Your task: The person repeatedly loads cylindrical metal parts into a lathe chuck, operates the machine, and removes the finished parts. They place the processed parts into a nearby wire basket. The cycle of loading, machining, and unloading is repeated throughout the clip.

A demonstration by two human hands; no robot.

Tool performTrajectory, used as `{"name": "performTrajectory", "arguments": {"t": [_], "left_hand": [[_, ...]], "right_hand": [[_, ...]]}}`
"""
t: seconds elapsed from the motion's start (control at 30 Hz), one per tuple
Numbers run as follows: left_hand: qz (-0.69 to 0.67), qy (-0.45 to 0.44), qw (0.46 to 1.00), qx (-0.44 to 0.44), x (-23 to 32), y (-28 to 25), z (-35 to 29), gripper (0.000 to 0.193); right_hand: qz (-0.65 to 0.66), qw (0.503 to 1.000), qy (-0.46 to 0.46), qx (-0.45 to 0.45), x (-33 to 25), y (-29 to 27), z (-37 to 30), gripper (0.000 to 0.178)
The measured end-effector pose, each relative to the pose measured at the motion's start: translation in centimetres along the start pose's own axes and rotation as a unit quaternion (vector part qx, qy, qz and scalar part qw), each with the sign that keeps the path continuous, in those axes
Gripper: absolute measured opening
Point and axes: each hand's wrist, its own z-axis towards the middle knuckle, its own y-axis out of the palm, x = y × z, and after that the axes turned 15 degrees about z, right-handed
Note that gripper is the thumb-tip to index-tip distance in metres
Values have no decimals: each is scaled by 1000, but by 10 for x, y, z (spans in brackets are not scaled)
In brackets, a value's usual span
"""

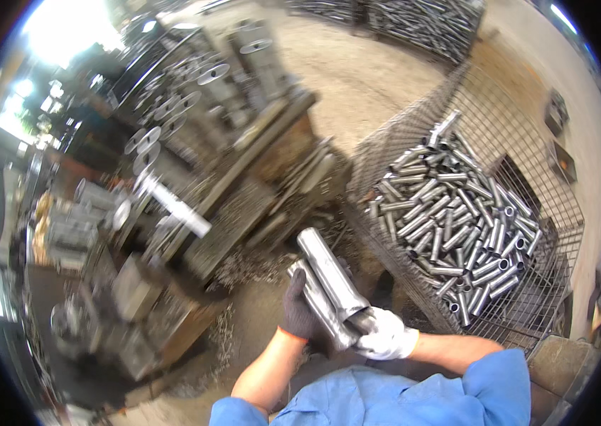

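Note:
Two shiny metal tubes (329,271) lie side by side in front of my chest, slanting from upper left to lower right. My left hand (298,307), in a dark glove, wraps round the left tube with its thumb on top. At the near ends of the pair, my right hand (388,336), in a white glove, is closed about the tubes; part of its fingers is hidden behind them. A wire mesh basket (503,99) stands to my right. Inside it is a heap of short metal tubes (450,213), lying every which way.
At left, a bench with wooden boards (240,206) carries upright metal cylinders (194,106) and one bright loose tube (176,206). Machinery with a metal block (137,287) is at lower left. Metal shavings (247,268) litter the ground. Farther back stands a bin of metal pieces (425,25).

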Motion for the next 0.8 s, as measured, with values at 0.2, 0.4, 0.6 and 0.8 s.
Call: {"name": "performTrajectory", "arguments": {"t": [0.2,0.4,0.6,0.8], "left_hand": [[81,109,989,56,104,-82,-200,72],[542,209,743,332,151,-102,-352,62],[337,399,676,520,241,-146,-466,42],[371,429,634,525,319,-229,-475,49]], "right_hand": [[-23,995,95,21,-75,128,116,68],[199,911,302,-197,-105,277,231,75],[298,892,237,-243,-142,358,315,50],[185,957,65,-212,-135,441,362,57]]}}
